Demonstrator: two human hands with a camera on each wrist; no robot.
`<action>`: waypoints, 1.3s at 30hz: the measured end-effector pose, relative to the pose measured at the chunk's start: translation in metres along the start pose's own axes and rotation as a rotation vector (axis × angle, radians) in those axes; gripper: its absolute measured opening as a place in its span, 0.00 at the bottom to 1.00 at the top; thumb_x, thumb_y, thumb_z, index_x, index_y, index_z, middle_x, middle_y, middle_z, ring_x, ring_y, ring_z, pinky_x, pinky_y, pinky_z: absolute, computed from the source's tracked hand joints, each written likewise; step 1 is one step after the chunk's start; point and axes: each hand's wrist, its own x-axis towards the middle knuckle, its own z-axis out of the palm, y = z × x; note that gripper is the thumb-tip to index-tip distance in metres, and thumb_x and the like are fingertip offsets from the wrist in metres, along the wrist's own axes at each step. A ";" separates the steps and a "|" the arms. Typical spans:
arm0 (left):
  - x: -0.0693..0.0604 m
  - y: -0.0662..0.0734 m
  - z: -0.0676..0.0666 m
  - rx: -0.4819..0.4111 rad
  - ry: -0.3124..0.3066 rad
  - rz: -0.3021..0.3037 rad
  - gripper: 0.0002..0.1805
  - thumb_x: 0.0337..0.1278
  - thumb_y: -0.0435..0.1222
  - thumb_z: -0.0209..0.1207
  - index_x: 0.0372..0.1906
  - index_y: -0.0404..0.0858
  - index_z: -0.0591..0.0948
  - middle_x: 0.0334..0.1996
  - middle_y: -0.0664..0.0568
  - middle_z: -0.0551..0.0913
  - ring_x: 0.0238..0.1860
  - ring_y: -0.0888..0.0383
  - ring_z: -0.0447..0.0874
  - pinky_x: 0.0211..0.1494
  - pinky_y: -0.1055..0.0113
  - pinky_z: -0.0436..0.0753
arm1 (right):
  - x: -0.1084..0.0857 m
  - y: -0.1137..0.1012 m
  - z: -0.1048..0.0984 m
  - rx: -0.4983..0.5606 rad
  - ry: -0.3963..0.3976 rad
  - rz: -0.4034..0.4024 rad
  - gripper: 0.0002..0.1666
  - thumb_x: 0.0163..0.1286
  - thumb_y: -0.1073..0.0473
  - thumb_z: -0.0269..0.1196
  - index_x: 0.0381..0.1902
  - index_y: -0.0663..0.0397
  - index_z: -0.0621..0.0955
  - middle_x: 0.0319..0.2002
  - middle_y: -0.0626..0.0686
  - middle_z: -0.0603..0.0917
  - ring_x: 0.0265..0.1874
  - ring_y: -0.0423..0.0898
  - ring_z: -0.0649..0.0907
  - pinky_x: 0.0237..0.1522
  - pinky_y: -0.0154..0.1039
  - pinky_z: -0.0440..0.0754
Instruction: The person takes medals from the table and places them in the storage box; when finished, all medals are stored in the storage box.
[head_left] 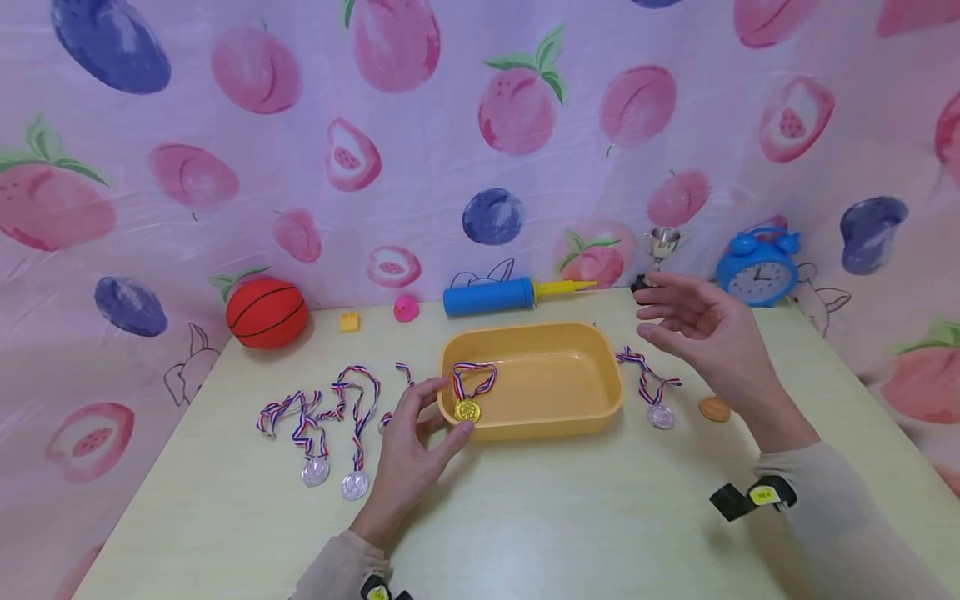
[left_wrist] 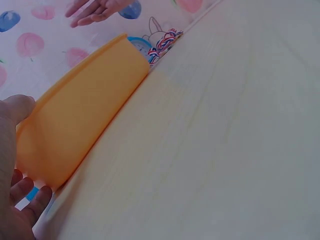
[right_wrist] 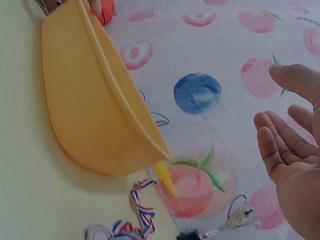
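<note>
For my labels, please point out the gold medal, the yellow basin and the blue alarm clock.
Gold medal (head_left: 467, 411): head view, on its disc.
Yellow basin (head_left: 546, 385): head view, on its floor.
Blue alarm clock (head_left: 759, 282): head view, on its dial.

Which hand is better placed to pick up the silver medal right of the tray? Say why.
Probably the right hand: empty, raised on the same side as the silver medal; the left hand grips the opposite end of the tray.

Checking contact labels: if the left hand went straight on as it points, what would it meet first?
The yellow tray: the left hand has its thumb at the rim, so the tray's wall comes first. The gold medal lies just inside, though exact depth is unclear.
</note>
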 end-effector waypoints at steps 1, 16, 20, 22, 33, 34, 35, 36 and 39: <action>0.000 0.000 0.000 -0.002 0.001 0.001 0.39 0.67 0.36 0.78 0.79 0.42 0.74 0.75 0.47 0.77 0.75 0.49 0.78 0.71 0.60 0.86 | -0.001 0.001 -0.004 -0.005 0.006 0.005 0.36 0.77 0.65 0.73 0.79 0.50 0.77 0.66 0.52 0.88 0.57 0.41 0.91 0.57 0.28 0.88; 0.001 -0.002 -0.001 -0.008 -0.004 -0.007 0.38 0.68 0.37 0.78 0.79 0.43 0.74 0.75 0.48 0.77 0.75 0.48 0.78 0.72 0.58 0.86 | -0.030 0.031 -0.051 -0.045 0.091 0.057 0.38 0.76 0.69 0.73 0.80 0.52 0.76 0.62 0.42 0.89 0.55 0.35 0.91 0.56 0.23 0.85; 0.001 -0.001 -0.001 -0.008 -0.005 -0.007 0.38 0.68 0.36 0.78 0.79 0.42 0.74 0.75 0.47 0.77 0.75 0.49 0.78 0.72 0.58 0.86 | -0.036 0.036 -0.059 -0.011 0.100 0.064 0.38 0.75 0.70 0.73 0.80 0.53 0.76 0.62 0.44 0.89 0.57 0.35 0.90 0.57 0.22 0.85; 0.001 -0.002 -0.001 -0.007 -0.004 -0.004 0.38 0.68 0.36 0.78 0.79 0.42 0.74 0.75 0.47 0.77 0.75 0.49 0.78 0.72 0.58 0.86 | -0.039 0.037 -0.063 -0.034 0.101 0.072 0.38 0.76 0.69 0.73 0.81 0.52 0.76 0.63 0.44 0.88 0.58 0.34 0.89 0.57 0.22 0.84; 0.001 -0.002 0.000 -0.008 -0.002 -0.004 0.38 0.68 0.37 0.78 0.78 0.42 0.74 0.74 0.48 0.77 0.75 0.49 0.78 0.71 0.60 0.86 | -0.057 0.057 -0.077 0.006 0.087 0.121 0.37 0.74 0.73 0.73 0.78 0.57 0.77 0.60 0.43 0.90 0.56 0.35 0.90 0.56 0.24 0.86; 0.001 -0.002 0.000 -0.009 -0.002 0.001 0.39 0.67 0.37 0.78 0.78 0.42 0.74 0.74 0.48 0.77 0.75 0.49 0.78 0.71 0.60 0.86 | -0.059 0.060 -0.078 0.018 0.085 0.125 0.37 0.73 0.73 0.73 0.77 0.57 0.78 0.60 0.43 0.90 0.56 0.35 0.90 0.56 0.24 0.86; 0.001 -0.002 0.000 -0.010 -0.003 0.006 0.39 0.67 0.38 0.79 0.78 0.42 0.74 0.74 0.47 0.77 0.75 0.49 0.78 0.70 0.61 0.87 | -0.061 0.063 -0.080 0.034 0.082 0.127 0.37 0.73 0.74 0.73 0.77 0.58 0.78 0.60 0.44 0.91 0.56 0.35 0.90 0.56 0.24 0.86; 0.001 -0.002 0.000 -0.012 -0.004 0.009 0.39 0.67 0.38 0.79 0.78 0.41 0.74 0.74 0.47 0.77 0.74 0.49 0.78 0.70 0.61 0.87 | -0.063 0.066 -0.081 0.024 0.079 0.130 0.36 0.73 0.74 0.73 0.77 0.58 0.78 0.60 0.44 0.91 0.55 0.35 0.90 0.56 0.24 0.86; 0.001 -0.002 -0.001 -0.013 -0.007 0.015 0.39 0.67 0.39 0.79 0.78 0.42 0.74 0.74 0.48 0.77 0.74 0.50 0.78 0.70 0.62 0.87 | -0.069 0.073 -0.084 -0.025 0.076 0.136 0.36 0.74 0.72 0.73 0.77 0.57 0.78 0.60 0.43 0.91 0.55 0.34 0.90 0.55 0.23 0.86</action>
